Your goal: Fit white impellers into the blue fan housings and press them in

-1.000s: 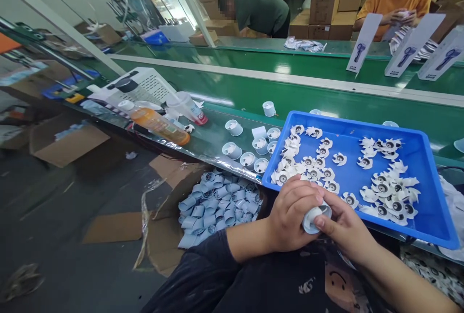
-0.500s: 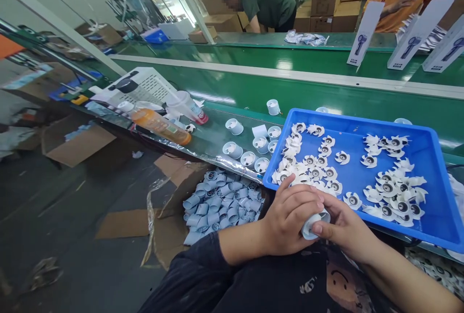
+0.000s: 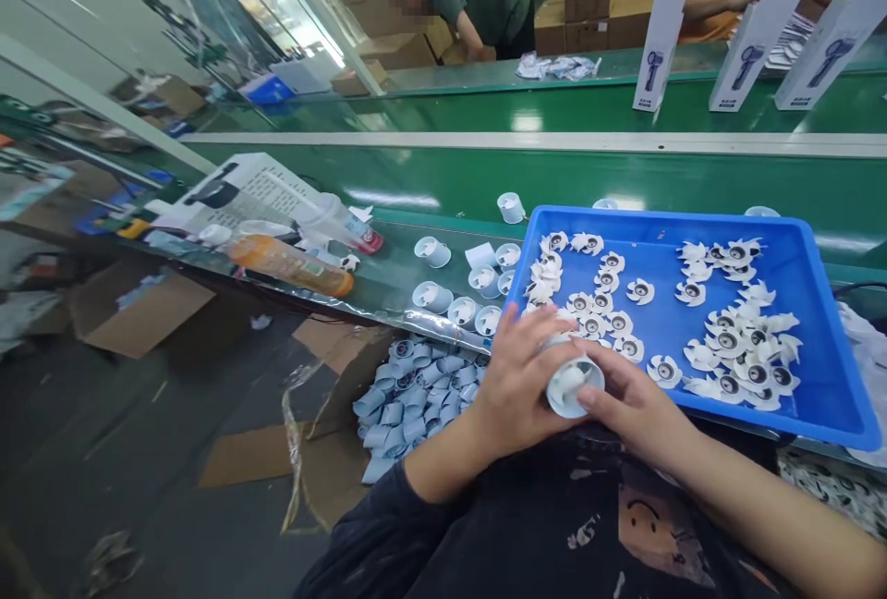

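Note:
Both my hands meet in front of my lap over one small white cup-shaped plastic housing [image 3: 572, 385]. My left hand [image 3: 516, 382] wraps round its side, fingers closed. My right hand [image 3: 630, 409] grips it from the right, thumb at its rim. The housing's round end faces the camera. Just beyond my hands lies a blue tray [image 3: 824, 396] strewn with several white fan impellers [image 3: 735, 340]. More loose white housings [image 3: 457, 289] stand on the bench ledge left of the tray.
A cardboard box of white housings [image 3: 416, 386] sits on the floor below the ledge. An orange bottle [image 3: 287, 264] and a printed box [image 3: 242, 192] lie at left. A green conveyor [image 3: 554, 174] runs behind, with upright fan cartons [image 3: 658, 49]. Two people work beyond it.
My hands have lifted slightly toward the tray and turned the housing so its round end faces me. The view has shifted down and to the right.

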### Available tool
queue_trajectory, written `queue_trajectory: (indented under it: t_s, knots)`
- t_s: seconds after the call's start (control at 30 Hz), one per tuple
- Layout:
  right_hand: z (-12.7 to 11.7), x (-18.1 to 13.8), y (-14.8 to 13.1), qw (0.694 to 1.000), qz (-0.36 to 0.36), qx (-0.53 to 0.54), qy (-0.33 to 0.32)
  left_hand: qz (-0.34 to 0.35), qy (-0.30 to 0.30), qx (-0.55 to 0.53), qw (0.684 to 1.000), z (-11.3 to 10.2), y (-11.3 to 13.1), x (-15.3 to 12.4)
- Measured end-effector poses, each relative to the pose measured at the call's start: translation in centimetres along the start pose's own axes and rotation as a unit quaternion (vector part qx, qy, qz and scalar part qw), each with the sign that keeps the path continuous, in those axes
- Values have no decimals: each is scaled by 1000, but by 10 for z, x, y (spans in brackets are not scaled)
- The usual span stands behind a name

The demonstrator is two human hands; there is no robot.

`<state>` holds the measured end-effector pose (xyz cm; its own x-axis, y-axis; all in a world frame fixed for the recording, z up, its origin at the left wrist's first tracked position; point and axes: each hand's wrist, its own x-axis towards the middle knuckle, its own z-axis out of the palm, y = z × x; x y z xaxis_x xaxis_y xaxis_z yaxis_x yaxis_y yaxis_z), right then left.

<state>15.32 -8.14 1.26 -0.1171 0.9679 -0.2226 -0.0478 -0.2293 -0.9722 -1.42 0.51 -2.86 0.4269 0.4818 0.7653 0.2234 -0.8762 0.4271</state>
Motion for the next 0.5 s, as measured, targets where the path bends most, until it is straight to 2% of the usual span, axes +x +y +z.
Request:
queue_trajectory:
  t_s: [0.07, 0.1, 0.13, 0.17, 0.2, 0.27, 0.33, 0.37, 0.43, 0.5]
  knots:
    - [-13, -13, -6, 997, -48, -50, 19, -59, 55, 93, 992, -13, -37, 3]
    - [-21, -21, -10, 993, -76, -81, 32, -121, 74, 139, 980, -20, -60, 5]
    - [-30, -30, -14, 987, -100, -115, 46, -197, 67, 171, 963, -26, -83, 8]
    - [-38, -39, -17, 979, -123, -152, 63, -277, 33, 195, 940, -31, -105, 11]
    - [-44, -48, -20, 968, -145, -189, 84, -350, -29, 211, 912, -34, -125, 14]
    - [-54, -65, -23, 940, -181, -258, 130, -432, -167, 223, 858, -32, -155, 24]
    - [-57, -79, -24, 913, -213, -302, 171, -434, -259, 229, 832, -24, -168, 37]
    - [-58, -85, -23, 904, -221, -314, 189, -422, -276, 232, 832, -19, -170, 45]
    - [-58, -93, -20, 889, -220, -338, 218, -402, -284, 239, 837, -14, -166, 61]
    - [-58, -101, -15, 876, -201, -368, 239, -385, -271, 235, 850, -19, -158, 71]
